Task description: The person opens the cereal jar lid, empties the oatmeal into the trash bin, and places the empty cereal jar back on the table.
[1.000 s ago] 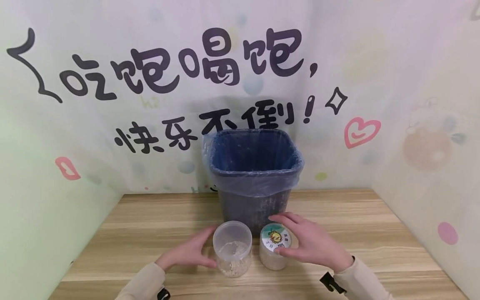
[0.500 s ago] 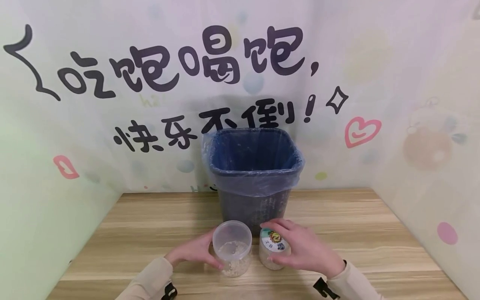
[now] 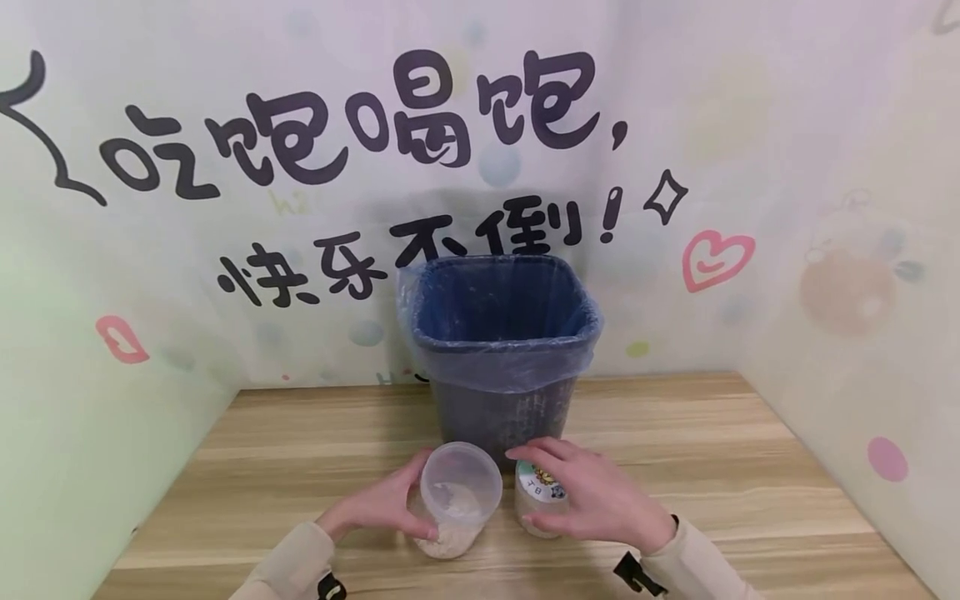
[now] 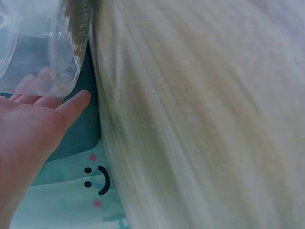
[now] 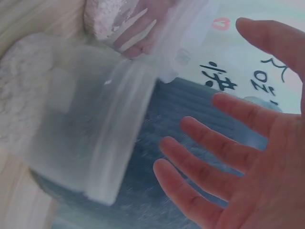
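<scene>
A clear plastic jar point(image 3: 474, 483) with pale flaky crumbs in its bottom tilts to the right near the front of the table. My left hand point(image 3: 378, 504) holds it from the left side, thumb in front and fingers behind; the left wrist view shows fingers along the clear wall point(image 4: 40, 57). Beside it stands a second jar point(image 5: 76, 114), filled partway with pale powder or flakes and capped by a printed lid point(image 3: 542, 486). My right hand point(image 3: 603, 504) hovers around this jar's lid, its fingers spread and apart from it in the right wrist view.
Right behind both jars stands a dark blue bin point(image 3: 501, 417) lined with a thin clear bag point(image 3: 510, 371). A wood-grain table point(image 3: 315, 442) carries everything. A printed backdrop point(image 3: 187, 275) rises behind it, with side panels left and right.
My left hand has closed in on the open jar and tipped it to the right. My right hand has shifted slightly left over the lidded jar.
</scene>
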Tool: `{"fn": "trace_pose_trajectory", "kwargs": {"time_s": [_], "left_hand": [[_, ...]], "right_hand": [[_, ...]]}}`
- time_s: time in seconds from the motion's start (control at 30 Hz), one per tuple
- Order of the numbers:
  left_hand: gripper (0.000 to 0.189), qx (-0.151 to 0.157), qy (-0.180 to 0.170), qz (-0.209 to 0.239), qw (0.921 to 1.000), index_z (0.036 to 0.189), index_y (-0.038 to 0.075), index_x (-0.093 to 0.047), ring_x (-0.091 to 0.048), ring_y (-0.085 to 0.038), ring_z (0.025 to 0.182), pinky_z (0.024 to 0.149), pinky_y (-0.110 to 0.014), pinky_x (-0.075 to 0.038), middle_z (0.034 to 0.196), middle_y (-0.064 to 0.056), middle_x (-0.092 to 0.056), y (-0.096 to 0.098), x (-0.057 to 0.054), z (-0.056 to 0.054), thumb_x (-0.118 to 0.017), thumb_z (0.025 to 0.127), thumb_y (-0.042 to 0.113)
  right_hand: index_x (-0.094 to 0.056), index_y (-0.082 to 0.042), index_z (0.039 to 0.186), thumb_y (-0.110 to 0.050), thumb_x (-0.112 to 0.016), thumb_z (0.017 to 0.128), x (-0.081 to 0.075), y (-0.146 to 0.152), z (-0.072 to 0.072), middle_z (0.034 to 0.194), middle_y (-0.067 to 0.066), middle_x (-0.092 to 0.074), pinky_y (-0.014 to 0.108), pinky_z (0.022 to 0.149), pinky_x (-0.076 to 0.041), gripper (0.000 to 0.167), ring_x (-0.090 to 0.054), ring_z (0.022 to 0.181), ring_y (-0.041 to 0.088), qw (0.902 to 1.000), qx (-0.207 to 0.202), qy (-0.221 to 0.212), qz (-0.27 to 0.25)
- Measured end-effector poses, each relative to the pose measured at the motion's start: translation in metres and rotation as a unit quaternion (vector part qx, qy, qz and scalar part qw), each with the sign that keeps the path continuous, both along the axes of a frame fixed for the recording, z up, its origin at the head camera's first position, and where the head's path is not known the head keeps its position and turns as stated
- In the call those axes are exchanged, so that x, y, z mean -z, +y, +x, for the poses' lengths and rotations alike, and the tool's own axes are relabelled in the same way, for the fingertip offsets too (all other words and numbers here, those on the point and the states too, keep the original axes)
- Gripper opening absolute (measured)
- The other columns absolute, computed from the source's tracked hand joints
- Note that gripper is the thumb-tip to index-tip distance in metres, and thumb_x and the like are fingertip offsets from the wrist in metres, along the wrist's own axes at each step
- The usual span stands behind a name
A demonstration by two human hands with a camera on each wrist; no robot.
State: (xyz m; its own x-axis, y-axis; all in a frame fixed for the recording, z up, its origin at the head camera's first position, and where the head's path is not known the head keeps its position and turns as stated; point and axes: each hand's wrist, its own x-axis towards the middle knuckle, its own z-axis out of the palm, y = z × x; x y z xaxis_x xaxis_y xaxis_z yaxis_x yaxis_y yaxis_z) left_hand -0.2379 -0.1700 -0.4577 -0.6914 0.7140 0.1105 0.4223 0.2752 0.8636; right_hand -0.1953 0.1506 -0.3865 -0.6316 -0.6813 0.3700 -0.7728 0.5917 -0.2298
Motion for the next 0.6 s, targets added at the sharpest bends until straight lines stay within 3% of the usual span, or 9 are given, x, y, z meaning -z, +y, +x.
{"fn": "trace_pose_trajectory", "kwargs": {"time_s": [0.23,0.4,0.6], "left_hand": [[0.087,0.008,0.019,-0.033,0.9992,0.136,0.006,-0.032,-0.046,-0.023,0.118,0.099,-0.030,-0.036,0.127,-0.011,-0.047,0.001,-0.013,0.007,-0.084,0.069,0.024],[0.087,0.024,0.009,-0.049,0.9985,0.138,0.011,-0.029,-0.043,-0.020,0.121,0.099,-0.031,-0.037,0.132,-0.008,-0.042,0.004,-0.024,0.013,-0.083,0.070,0.024],[0.089,0.032,0.079,-0.053,0.9950,0.138,0.014,-0.029,-0.045,-0.017,0.121,0.101,-0.031,-0.038,0.133,-0.007,-0.045,0.014,-0.039,0.021,-0.085,0.071,0.031]], "right_hand": [[-0.054,-0.021,0.135,-0.046,-0.075,0.078,-0.011,-0.012,0.005,0.128,-0.006,-0.055,0.037,0.083,-0.052,0.065,-0.058,0.107,0.014,0.9998,-0.013,0.014,0.006],[-0.052,-0.025,0.137,-0.045,-0.075,0.078,-0.016,-0.023,0.009,0.129,-0.007,-0.053,0.039,0.085,-0.051,0.066,-0.053,0.115,0.014,0.9997,-0.022,-0.002,0.008],[-0.039,-0.029,0.146,-0.047,-0.075,0.080,-0.015,-0.034,0.014,0.141,0.004,-0.043,0.042,0.088,-0.050,0.078,-0.045,0.124,0.021,0.9986,-0.044,-0.030,-0.005]]}}
